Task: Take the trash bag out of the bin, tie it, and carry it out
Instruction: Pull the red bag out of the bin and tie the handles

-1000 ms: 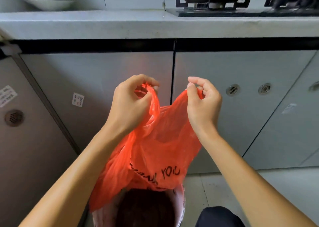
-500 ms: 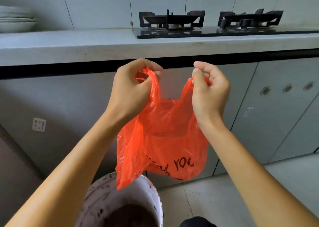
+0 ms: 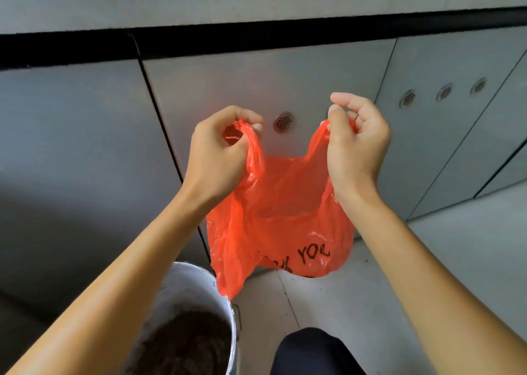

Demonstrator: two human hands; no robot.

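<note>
The red trash bag is hanging in mid-air at the centre of the frame, clear of the bin at the lower left. The left hand is gripping the bag's left handle, its fingers curled tight around the bunched plastic. The right hand is pinching the right handle between thumb and fingertips — the two handles are being held apart. The bag's lower left corner is dangling just above the bin's white rim. Behind, grey cabinet doors are running under the bench across the top of the frame.
</note>
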